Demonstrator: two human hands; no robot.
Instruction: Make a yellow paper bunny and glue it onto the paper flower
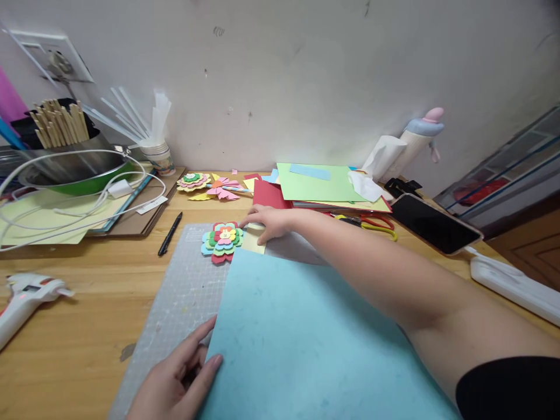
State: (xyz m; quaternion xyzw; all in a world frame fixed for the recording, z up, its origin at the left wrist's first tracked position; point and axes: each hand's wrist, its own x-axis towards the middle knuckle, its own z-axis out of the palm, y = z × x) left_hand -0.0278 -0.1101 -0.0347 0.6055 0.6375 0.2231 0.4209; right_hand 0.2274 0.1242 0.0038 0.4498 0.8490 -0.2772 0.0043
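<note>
A large light-blue sheet of paper (pixel 306 338) lies on a grey cutting mat (pixel 184 297). My left hand (pixel 175 379) rests at the sheet's near left edge, fingers curled against the paper's edge. My right hand (pixel 269 223) reaches across the sheet to its far edge, fingers laid flat on a small pale-yellow paper piece (pixel 254 242). A layered multicoloured paper flower (pixel 222 240) lies just left of that hand, close to the fingertips.
A black pen (pixel 170 233) and white glue gun (pixel 26 297) lie to the left. Coloured paper stack (pixel 319 184), scissors (pixel 371 224), and a phone (pixel 433 224) sit at the right. More paper flowers (pixel 210 186), a pan with sticks (pixel 65 157) and cables stand behind.
</note>
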